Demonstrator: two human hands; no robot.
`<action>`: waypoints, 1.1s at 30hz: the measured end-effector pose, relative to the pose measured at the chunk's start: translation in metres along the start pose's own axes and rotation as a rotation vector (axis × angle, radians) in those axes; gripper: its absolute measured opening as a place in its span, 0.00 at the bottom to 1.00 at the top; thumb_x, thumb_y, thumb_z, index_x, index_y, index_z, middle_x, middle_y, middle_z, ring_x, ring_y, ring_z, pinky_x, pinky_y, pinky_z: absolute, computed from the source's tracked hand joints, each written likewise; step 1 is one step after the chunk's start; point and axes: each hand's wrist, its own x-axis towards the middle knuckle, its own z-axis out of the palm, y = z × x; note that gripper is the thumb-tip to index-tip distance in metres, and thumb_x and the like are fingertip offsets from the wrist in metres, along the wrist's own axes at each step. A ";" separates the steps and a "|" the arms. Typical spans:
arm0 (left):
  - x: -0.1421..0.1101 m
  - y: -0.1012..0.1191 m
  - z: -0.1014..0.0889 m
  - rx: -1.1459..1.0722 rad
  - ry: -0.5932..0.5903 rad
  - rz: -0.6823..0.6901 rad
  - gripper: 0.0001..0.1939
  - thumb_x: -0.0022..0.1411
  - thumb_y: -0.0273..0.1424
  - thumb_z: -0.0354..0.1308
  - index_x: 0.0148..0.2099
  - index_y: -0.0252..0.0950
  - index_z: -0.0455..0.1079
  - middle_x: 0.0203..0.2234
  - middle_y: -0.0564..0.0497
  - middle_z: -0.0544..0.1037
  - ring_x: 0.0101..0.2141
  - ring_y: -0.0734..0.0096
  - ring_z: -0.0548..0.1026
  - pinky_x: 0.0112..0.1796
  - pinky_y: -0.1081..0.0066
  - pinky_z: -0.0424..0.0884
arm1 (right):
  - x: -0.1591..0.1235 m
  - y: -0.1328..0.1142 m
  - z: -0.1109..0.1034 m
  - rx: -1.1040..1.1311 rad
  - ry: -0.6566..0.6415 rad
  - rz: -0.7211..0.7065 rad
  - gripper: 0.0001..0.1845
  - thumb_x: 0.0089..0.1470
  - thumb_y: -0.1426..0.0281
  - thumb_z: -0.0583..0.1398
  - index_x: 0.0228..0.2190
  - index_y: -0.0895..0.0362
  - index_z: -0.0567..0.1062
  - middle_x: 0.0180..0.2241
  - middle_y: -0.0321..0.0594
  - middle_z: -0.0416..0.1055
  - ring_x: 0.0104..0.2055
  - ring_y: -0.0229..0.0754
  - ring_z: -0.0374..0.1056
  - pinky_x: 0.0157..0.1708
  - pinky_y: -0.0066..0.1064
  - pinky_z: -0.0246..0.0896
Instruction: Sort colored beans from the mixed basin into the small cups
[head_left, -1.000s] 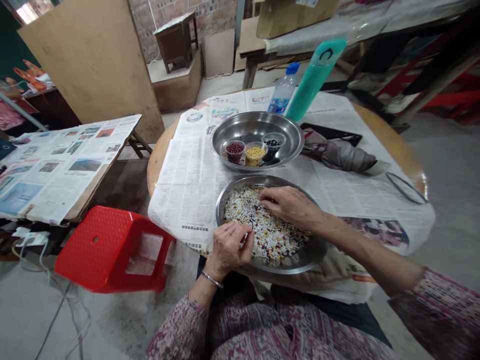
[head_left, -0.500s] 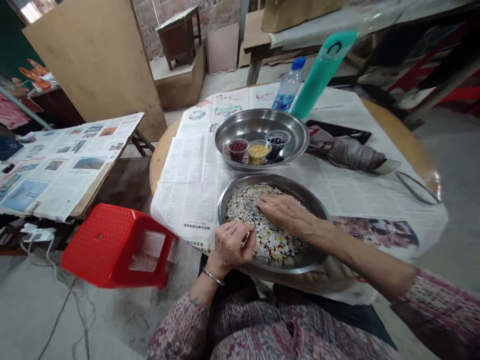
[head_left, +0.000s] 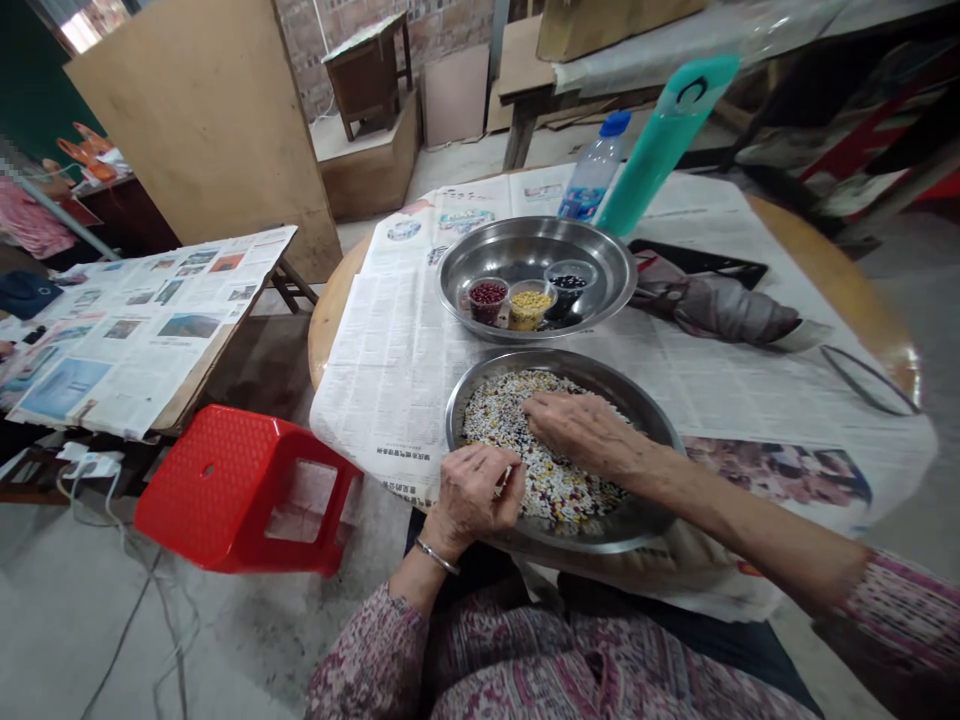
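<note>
A steel basin (head_left: 667,440) near the table's front edge holds a mix of white grains with yellow, dark red and black beans (head_left: 559,490). My right hand (head_left: 581,430) reaches across it, fingertips bent down into the mix and pressed together; what they pinch is hidden. At the basin's left rim my left hand (head_left: 480,490) is curled closed, with its contents out of sight. Just behind stands a second steel basin (head_left: 465,245). Inside it are clear cups of red beans (head_left: 487,300), yellow beans (head_left: 529,304) and black beans (head_left: 570,282).
Newspaper (head_left: 367,350) covers the round table. Behind the far basin stand a water bottle (head_left: 592,170) and a tall teal container (head_left: 667,145). A folded grey umbrella (head_left: 727,308) lies at right. A red stool (head_left: 210,480) and another paper-covered table (head_left: 150,320) are at left.
The whole view has shifted slightly, so things appear a little farther right. Both hands keep nearly the same place at the near basin, with fingers still closed.
</note>
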 end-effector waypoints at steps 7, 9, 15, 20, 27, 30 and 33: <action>0.003 0.001 -0.002 0.000 0.006 0.008 0.04 0.65 0.23 0.53 0.37 0.35 0.67 0.23 0.52 0.73 0.25 0.72 0.72 0.29 0.70 0.69 | 0.001 0.000 -0.008 0.141 0.008 0.120 0.11 0.62 0.73 0.52 0.28 0.56 0.70 0.26 0.42 0.73 0.28 0.41 0.67 0.30 0.32 0.52; 0.003 0.002 -0.003 0.004 0.000 0.003 0.05 0.65 0.23 0.53 0.36 0.35 0.67 0.22 0.52 0.73 0.25 0.72 0.72 0.28 0.70 0.68 | 0.002 0.001 -0.012 0.207 0.047 0.130 0.11 0.61 0.72 0.52 0.28 0.56 0.71 0.27 0.42 0.74 0.29 0.41 0.68 0.31 0.32 0.54; 0.003 0.003 -0.002 0.006 0.015 0.002 0.05 0.65 0.24 0.53 0.36 0.35 0.67 0.22 0.52 0.73 0.24 0.73 0.70 0.27 0.70 0.67 | 0.025 0.015 -0.052 0.457 0.197 0.268 0.09 0.58 0.67 0.56 0.32 0.54 0.76 0.28 0.38 0.77 0.28 0.40 0.71 0.32 0.31 0.59; 0.002 0.002 -0.002 0.026 -0.004 -0.008 0.04 0.66 0.24 0.53 0.36 0.35 0.66 0.22 0.53 0.73 0.24 0.74 0.71 0.28 0.71 0.68 | 0.084 0.044 -0.085 0.417 0.364 0.334 0.10 0.57 0.68 0.56 0.34 0.55 0.79 0.30 0.42 0.78 0.30 0.42 0.72 0.33 0.34 0.60; 0.004 0.003 -0.004 0.020 0.007 0.009 0.06 0.66 0.23 0.52 0.35 0.36 0.65 0.22 0.53 0.72 0.23 0.73 0.70 0.26 0.71 0.66 | 0.153 0.075 -0.081 0.234 0.222 0.382 0.11 0.57 0.72 0.57 0.36 0.56 0.81 0.32 0.46 0.78 0.37 0.48 0.73 0.39 0.39 0.64; 0.003 0.002 -0.004 0.037 -0.019 0.004 0.06 0.66 0.24 0.52 0.35 0.37 0.65 0.22 0.53 0.72 0.24 0.73 0.71 0.27 0.71 0.67 | 0.151 0.078 -0.076 0.255 0.223 0.374 0.13 0.60 0.70 0.56 0.37 0.55 0.81 0.35 0.48 0.79 0.38 0.49 0.74 0.41 0.41 0.65; 0.002 0.002 -0.004 0.047 -0.032 0.006 0.05 0.66 0.25 0.52 0.35 0.36 0.66 0.22 0.52 0.73 0.24 0.73 0.72 0.28 0.71 0.68 | 0.132 0.075 -0.073 0.320 0.282 0.370 0.14 0.61 0.68 0.55 0.38 0.54 0.81 0.37 0.48 0.80 0.39 0.50 0.74 0.41 0.42 0.66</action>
